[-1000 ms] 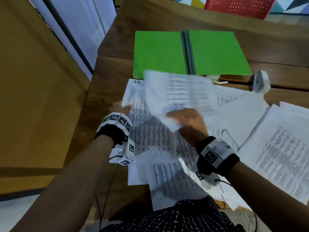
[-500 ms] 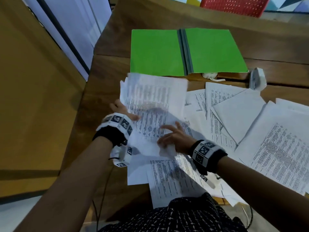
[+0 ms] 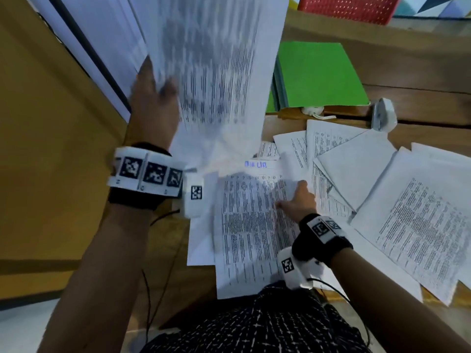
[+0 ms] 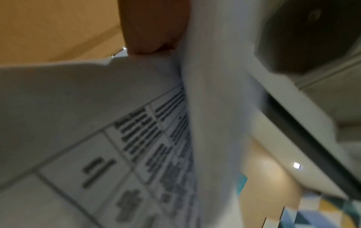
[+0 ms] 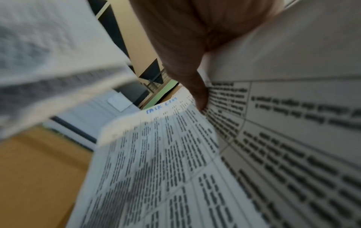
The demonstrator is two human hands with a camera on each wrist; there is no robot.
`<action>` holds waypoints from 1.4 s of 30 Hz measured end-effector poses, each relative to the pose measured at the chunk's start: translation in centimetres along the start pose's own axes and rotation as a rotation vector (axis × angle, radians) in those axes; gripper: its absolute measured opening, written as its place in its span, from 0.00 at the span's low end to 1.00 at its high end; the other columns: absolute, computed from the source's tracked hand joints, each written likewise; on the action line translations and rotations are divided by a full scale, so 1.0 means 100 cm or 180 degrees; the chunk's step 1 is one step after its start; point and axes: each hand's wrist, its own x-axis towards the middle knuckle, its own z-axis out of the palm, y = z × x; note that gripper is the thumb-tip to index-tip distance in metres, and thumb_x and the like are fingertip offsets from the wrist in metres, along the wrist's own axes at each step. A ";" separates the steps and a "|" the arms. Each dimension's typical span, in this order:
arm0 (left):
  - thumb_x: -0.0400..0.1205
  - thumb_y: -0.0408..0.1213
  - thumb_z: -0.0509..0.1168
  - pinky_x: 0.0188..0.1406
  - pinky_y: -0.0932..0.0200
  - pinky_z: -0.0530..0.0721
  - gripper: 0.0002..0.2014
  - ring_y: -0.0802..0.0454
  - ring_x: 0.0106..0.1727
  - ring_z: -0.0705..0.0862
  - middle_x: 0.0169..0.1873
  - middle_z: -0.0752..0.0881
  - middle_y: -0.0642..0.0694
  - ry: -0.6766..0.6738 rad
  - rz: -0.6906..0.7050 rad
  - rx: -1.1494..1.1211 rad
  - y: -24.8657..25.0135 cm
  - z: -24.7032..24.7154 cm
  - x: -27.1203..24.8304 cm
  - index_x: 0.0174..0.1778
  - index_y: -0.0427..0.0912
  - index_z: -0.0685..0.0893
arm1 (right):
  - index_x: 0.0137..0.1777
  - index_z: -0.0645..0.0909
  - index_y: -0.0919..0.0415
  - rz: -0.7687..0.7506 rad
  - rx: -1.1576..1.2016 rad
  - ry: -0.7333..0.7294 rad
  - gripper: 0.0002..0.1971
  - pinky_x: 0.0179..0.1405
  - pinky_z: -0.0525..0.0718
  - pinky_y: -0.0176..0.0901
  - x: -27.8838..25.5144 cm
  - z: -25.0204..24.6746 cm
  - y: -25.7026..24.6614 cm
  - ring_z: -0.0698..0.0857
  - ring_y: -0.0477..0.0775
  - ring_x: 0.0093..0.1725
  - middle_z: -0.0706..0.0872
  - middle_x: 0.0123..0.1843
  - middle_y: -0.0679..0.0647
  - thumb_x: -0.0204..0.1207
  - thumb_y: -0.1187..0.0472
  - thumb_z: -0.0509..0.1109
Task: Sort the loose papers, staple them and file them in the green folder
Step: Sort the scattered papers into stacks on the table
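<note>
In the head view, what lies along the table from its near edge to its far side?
Printed sheet under the right hand → sheet with blue handwriting → white stapler → green folder → red chair beyond the table. The left hand holds a raised sheet, left out.

1. The left hand [image 3: 153,98] has a bare forearm; its wrist carries a black strap [image 3: 132,200] under a white band [image 3: 146,174] printed with square black-and-white code markers.
2. A white camera block [image 3: 195,197] with one marker hangs beside that band.
3. The right hand [image 3: 298,202] wears a matching black strap [image 3: 318,247], marker band [image 3: 325,229] and white block [image 3: 293,268].
4. Thin black cables [image 3: 150,296] trail from both wrists.
5. A dark garment [image 3: 254,324] with small white dashes covers the torso.
</note>
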 end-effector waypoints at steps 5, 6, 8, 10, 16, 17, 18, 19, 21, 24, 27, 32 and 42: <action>0.83 0.32 0.59 0.39 0.75 0.76 0.05 0.85 0.32 0.78 0.38 0.81 0.57 0.0167 -0.0072 -0.0549 0.017 -0.009 0.004 0.47 0.45 0.79 | 0.49 0.79 0.67 -0.0121 0.0338 0.0177 0.05 0.34 0.74 0.34 0.010 -0.018 0.011 0.78 0.53 0.46 0.81 0.46 0.63 0.75 0.69 0.66; 0.84 0.30 0.59 0.36 0.81 0.76 0.06 0.87 0.31 0.78 0.39 0.83 0.60 -0.0027 -0.0216 -0.0641 0.016 -0.005 -0.007 0.49 0.44 0.79 | 0.47 0.79 0.69 -0.0065 0.0589 0.0184 0.04 0.34 0.74 0.35 0.013 -0.023 0.015 0.78 0.53 0.47 0.82 0.46 0.65 0.75 0.70 0.65; 0.83 0.26 0.58 0.31 0.77 0.75 0.08 0.76 0.35 0.81 0.35 0.86 0.60 -0.0556 -0.0678 -0.0605 -0.001 0.014 -0.032 0.49 0.41 0.81 | 0.51 0.80 0.78 0.0126 0.1178 -0.0004 0.09 0.42 0.80 0.45 0.014 -0.032 0.018 0.83 0.58 0.53 0.84 0.51 0.69 0.76 0.72 0.62; 0.83 0.28 0.59 0.34 0.62 0.73 0.09 0.52 0.46 0.81 0.38 0.84 0.44 -0.1191 -0.1242 -0.0017 -0.023 0.037 -0.063 0.54 0.32 0.83 | 0.50 0.80 0.73 0.0348 0.1724 -0.0380 0.13 0.39 0.84 0.42 0.008 -0.042 0.017 0.89 0.55 0.46 0.84 0.49 0.65 0.83 0.64 0.57; 0.84 0.33 0.54 0.68 0.48 0.72 0.20 0.33 0.67 0.75 0.68 0.74 0.27 -0.1782 -0.1750 0.0753 -0.068 0.085 -0.130 0.70 0.28 0.71 | 0.74 0.69 0.56 0.0177 0.2709 -0.1204 0.36 0.60 0.79 0.40 -0.008 -0.045 0.022 0.80 0.44 0.60 0.75 0.72 0.50 0.71 0.34 0.60; 0.85 0.34 0.54 0.71 0.46 0.72 0.20 0.33 0.69 0.74 0.69 0.71 0.28 -0.1853 -0.1820 0.0629 -0.063 0.089 -0.135 0.72 0.29 0.67 | 0.75 0.67 0.62 0.0170 0.2518 -0.1236 0.37 0.66 0.76 0.48 -0.008 -0.038 0.022 0.78 0.50 0.67 0.71 0.77 0.54 0.72 0.40 0.66; 0.85 0.35 0.53 0.72 0.43 0.73 0.21 0.33 0.70 0.74 0.71 0.70 0.30 -0.1956 -0.1885 0.0439 -0.059 0.094 -0.139 0.72 0.31 0.63 | 0.75 0.66 0.68 0.0261 0.2236 -0.1107 0.34 0.69 0.75 0.55 -0.008 -0.030 0.022 0.76 0.56 0.69 0.70 0.77 0.61 0.74 0.50 0.69; 0.85 0.36 0.54 0.72 0.42 0.73 0.21 0.33 0.71 0.74 0.72 0.69 0.31 -0.2056 -0.1925 0.0254 -0.054 0.097 -0.142 0.72 0.32 0.60 | 0.74 0.65 0.73 0.0243 0.1897 -0.0917 0.29 0.68 0.77 0.58 -0.006 -0.023 0.025 0.77 0.59 0.68 0.73 0.75 0.68 0.76 0.61 0.69; 0.85 0.37 0.55 0.74 0.45 0.71 0.23 0.35 0.73 0.72 0.75 0.68 0.33 -0.2179 -0.1926 0.0060 -0.047 0.102 -0.149 0.74 0.36 0.56 | 0.67 0.71 0.77 0.0027 0.1073 -0.0633 0.20 0.60 0.82 0.57 -0.002 -0.014 0.027 0.80 0.59 0.61 0.80 0.66 0.73 0.75 0.72 0.65; 0.83 0.39 0.60 0.72 0.44 0.70 0.25 0.35 0.74 0.71 0.73 0.71 0.36 -0.1673 -0.1933 0.0279 -0.051 0.100 -0.148 0.73 0.36 0.61 | 0.60 0.77 0.77 -0.0095 0.0401 -0.0122 0.16 0.50 0.79 0.47 -0.008 -0.026 0.026 0.83 0.61 0.58 0.84 0.59 0.72 0.75 0.68 0.65; 0.73 0.49 0.71 0.71 0.42 0.68 0.37 0.37 0.75 0.65 0.73 0.67 0.36 -0.0937 -0.2252 0.1643 -0.064 0.086 -0.144 0.72 0.35 0.65 | 0.64 0.76 0.74 -0.0135 0.0175 0.0332 0.23 0.59 0.77 0.52 -0.012 -0.048 0.031 0.81 0.70 0.64 0.82 0.63 0.74 0.74 0.57 0.65; 0.67 0.58 0.74 0.73 0.43 0.67 0.47 0.39 0.76 0.61 0.75 0.62 0.35 -0.1008 -0.2555 0.2130 -0.062 0.084 -0.153 0.72 0.31 0.63 | 0.65 0.74 0.71 0.0169 -0.0057 0.0731 0.17 0.64 0.77 0.57 -0.001 -0.061 0.055 0.79 0.72 0.64 0.82 0.64 0.72 0.76 0.71 0.61; 0.79 0.35 0.66 0.63 0.50 0.79 0.18 0.35 0.65 0.81 0.64 0.82 0.32 -0.1132 -0.2312 0.0655 -0.023 0.103 -0.142 0.62 0.29 0.78 | 0.61 0.77 0.74 0.0180 0.0369 0.0290 0.15 0.57 0.79 0.48 -0.002 -0.065 0.073 0.82 0.67 0.62 0.85 0.61 0.70 0.75 0.71 0.64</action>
